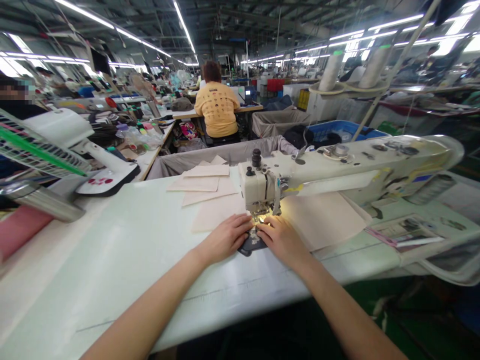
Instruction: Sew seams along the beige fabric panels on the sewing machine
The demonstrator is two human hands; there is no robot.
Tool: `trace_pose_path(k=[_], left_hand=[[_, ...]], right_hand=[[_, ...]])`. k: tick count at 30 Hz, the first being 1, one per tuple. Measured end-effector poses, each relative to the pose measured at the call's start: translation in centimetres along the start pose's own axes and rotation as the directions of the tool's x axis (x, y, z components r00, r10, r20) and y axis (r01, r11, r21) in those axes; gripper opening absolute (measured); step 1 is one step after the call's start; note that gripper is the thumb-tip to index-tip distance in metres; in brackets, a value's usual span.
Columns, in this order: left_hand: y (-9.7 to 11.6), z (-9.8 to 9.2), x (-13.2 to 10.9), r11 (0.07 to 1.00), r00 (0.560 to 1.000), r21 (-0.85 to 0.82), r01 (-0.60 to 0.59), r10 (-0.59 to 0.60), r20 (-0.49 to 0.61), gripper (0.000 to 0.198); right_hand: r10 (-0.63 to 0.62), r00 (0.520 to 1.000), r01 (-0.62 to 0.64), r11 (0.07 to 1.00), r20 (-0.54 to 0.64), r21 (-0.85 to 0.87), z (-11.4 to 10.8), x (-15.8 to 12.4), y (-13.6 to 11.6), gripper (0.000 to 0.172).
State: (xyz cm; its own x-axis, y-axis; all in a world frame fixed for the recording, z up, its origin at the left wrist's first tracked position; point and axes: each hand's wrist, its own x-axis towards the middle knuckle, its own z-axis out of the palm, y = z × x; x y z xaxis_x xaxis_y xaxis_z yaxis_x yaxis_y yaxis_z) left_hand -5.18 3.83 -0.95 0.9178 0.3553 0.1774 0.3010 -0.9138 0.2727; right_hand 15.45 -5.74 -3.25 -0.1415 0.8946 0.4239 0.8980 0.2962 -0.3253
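Note:
My left hand point(227, 237) and my right hand point(282, 239) lie side by side on the white table, just in front of the needle of a white sewing machine point(337, 172). Between them sits a small dark piece of material point(252, 243) under the presser foot. Both hands press on it with their fingers held together and pointing at the needle, which a small lamp lights. The fingertips are partly hidden by the machine head.
Several cream fabric pieces point(204, 184) lie behind the machine and one point(322, 217) under its arm. A fan point(56, 145) stands at the left. A person in a yellow shirt point(217, 107) sits ahead. Booklets point(403, 232) lie at the right.

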Motion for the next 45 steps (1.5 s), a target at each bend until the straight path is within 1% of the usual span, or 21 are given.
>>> trace_pose_path(k=[5, 10, 16, 18, 23, 26, 28, 29, 30, 31, 33, 34, 35, 36, 37, 39, 40, 41, 42, 43, 45], left_hand=[[-1.0, 0.0, 0.5, 0.999, 0.999, -0.003, 0.033, -0.033, -0.013, 0.04], [-0.7, 0.4, 0.2, 0.996, 0.996, 0.038, 0.086, -0.086, 0.009, 0.042], [-0.3, 1.2, 0.3, 0.923, 0.934, 0.146, 0.356, -0.354, -0.044, 0.06], [-0.1, 0.7, 0.0, 0.909, 0.924, 0.171, 0.381, -0.382, -0.025, 0.056], [1.1, -1.2, -1.7, 0.869, 0.902, 0.256, 0.423, -0.43, -0.03, 0.027], [1.7, -2.1, -2.4, 0.862, 0.897, 0.27, 0.43, -0.441, -0.021, 0.024], [1.7, -2.7, -2.6, 0.879, 0.903, 0.216, 0.425, -0.427, -0.039, 0.022], [1.6, -3.1, -2.8, 0.879, 0.889, 0.138, 0.456, -0.444, -0.108, 0.023], [1.5, -3.5, -2.9, 0.865, 0.847, 0.026, 0.502, -0.485, -0.217, 0.025], [1.3, -3.9, -3.2, 0.832, 0.763, -0.109, 0.544, -0.544, -0.349, 0.03], [0.8, -4.4, -3.9, 0.751, 0.51, -0.325, 0.575, -0.64, -0.575, 0.044], [0.6, -4.5, -4.3, 0.731, 0.417, -0.343, 0.59, -0.639, -0.646, 0.056], [0.5, -4.4, -4.8, 0.733, 0.387, -0.3, 0.611, -0.607, -0.695, 0.067], [0.4, -4.2, -5.3, 0.747, 0.42, -0.21, 0.631, -0.556, -0.717, 0.074], [0.5, -3.9, -5.8, 0.774, 0.517, -0.09, 0.627, -0.499, -0.695, 0.075], [1.0, -3.0, -6.6, 0.856, 0.78, 0.122, 0.502, -0.387, -0.492, 0.069], [1.5, -2.7, -6.9, 0.889, 0.872, 0.175, 0.422, -0.346, -0.346, 0.065], [2.1, -2.4, -7.1, 0.91, 0.923, 0.199, 0.364, -0.323, -0.21, 0.061], [2.7, -2.1, -7.2, 0.92, 0.943, 0.207, 0.333, -0.318, -0.102, 0.056], [3.4, -1.9, -7.2, 0.923, 0.946, 0.212, 0.323, -0.322, -0.036, 0.053], [4.7, -1.3, -7.1, 0.931, 0.951, 0.206, 0.302, -0.308, -0.004, 0.053]], right_hand=[[0.037, 0.998, -0.033, 0.997, -0.06, 0.071, 0.1, -1.6, -0.5, 0.017], [0.044, 0.99, -0.028, 0.993, -0.137, 0.116, 0.1, -3.8, -1.9, 0.022], [0.034, 0.984, -0.012, 0.992, -0.174, 0.124, 0.6, -4.1, -2.0, 0.02], [0.033, 0.983, -0.007, 0.99, -0.183, 0.141, 0.6, -4.0, -1.9, 0.02], [0.034, 0.977, 0.003, 0.985, -0.211, 0.17, 0.6, -4.0, -1.7, 0.02], [0.032, 0.978, 0.005, 0.985, -0.208, 0.172, 0.7, -4.0, -1.5, 0.02], [0.037, 0.977, 0.001, 0.984, -0.211, 0.178, 0.7, -4.0, -1.4, 0.02], [0.041, 0.977, -0.001, 0.983, -0.211, 0.184, 0.6, -4.1, -1.4, 0.02], [0.044, 0.977, -0.003, 0.982, -0.211, 0.191, 0.6, -4.1, -1.4, 0.019], [0.045, 0.977, -0.002, 0.98, -0.21, 0.199, 0.5, -4.1, -1.5, 0.019], [0.047, 0.977, -0.002, 0.977, -0.206, 0.214, 0.4, -4.0, -1.6, 0.018], [0.05, 0.977, -0.003, 0.975, -0.207, 0.221, 0.4, -3.9, -1.6, 0.018], [0.054, 0.976, -0.005, 0.973, -0.211, 0.229, 0.4, -3.9, -1.6, 0.018], [0.06, 0.975, -0.007, 0.971, -0.215, 0.239, 0.4, -3.9, -1.6, 0.018], [0.068, 0.973, -0.011, 0.968, -0.219, 0.251, 0.4, -3.8, -1.5, 0.018], [0.099, 0.965, -0.025, 0.957, -0.244, 0.289, 0.2, -3.7, -1.3, 0.019], [0.126, 0.956, -0.039, 0.95, -0.265, 0.311, 0.0, -3.7, -1.4, 0.02], [0.159, 0.943, -0.056, 0.942, -0.292, 0.33, -0.3, -3.7, -1.6, 0.021], [0.19, 0.928, -0.072, 0.936, -0.322, 0.345, -0.7, -3.6, -2.0, 0.022], [0.212, 0.914, -0.082, 0.932, -0.346, 0.354, -1.2, -3.5, -2.6, 0.022], [0.203, 0.912, -0.07, 0.933, -0.356, 0.352, -2.0, -3.2, -4.5, 0.023]])
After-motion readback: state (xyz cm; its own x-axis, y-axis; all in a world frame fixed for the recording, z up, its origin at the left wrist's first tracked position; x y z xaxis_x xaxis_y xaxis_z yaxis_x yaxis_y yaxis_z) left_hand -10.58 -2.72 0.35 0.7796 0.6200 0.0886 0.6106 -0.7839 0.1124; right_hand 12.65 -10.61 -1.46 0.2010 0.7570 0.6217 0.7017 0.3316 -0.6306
